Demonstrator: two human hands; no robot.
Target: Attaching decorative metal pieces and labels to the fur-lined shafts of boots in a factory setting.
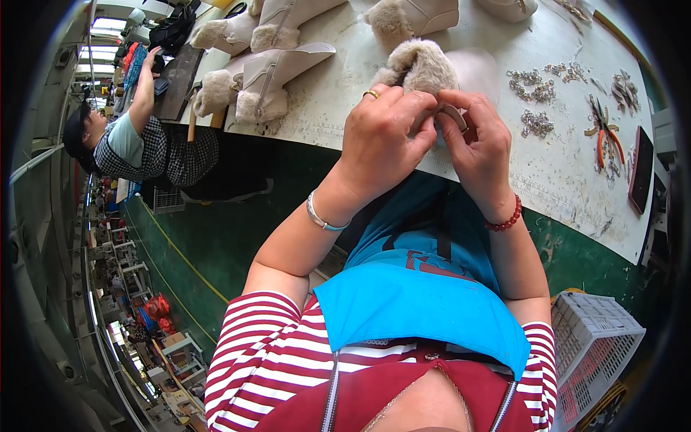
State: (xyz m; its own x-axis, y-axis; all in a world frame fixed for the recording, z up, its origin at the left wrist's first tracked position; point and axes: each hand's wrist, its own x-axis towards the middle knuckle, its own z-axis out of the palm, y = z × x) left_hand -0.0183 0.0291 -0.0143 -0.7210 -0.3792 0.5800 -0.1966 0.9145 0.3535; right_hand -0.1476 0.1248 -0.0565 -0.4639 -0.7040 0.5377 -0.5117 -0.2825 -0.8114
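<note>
A cream boot with a fluffy beige fur cuff (430,68) lies at the front edge of the white worktable, just beyond my hands. My left hand (385,137) is closed, thumb and fingers pinching at the boot's near side. A narrow beige strap (453,115) curves out between my hands. My right hand (481,147) pinches this strap between thumb and index finger. The fingertips almost meet, and what lies between the left ones is partly hidden.
More fur-trimmed boots (270,83) stand left and behind. Small metal fittings (533,86), orange-handled pliers (606,137) and a dark phone (640,171) lie at right. A white plastic crate (597,324) stands lower right. Another person (144,144) works at left.
</note>
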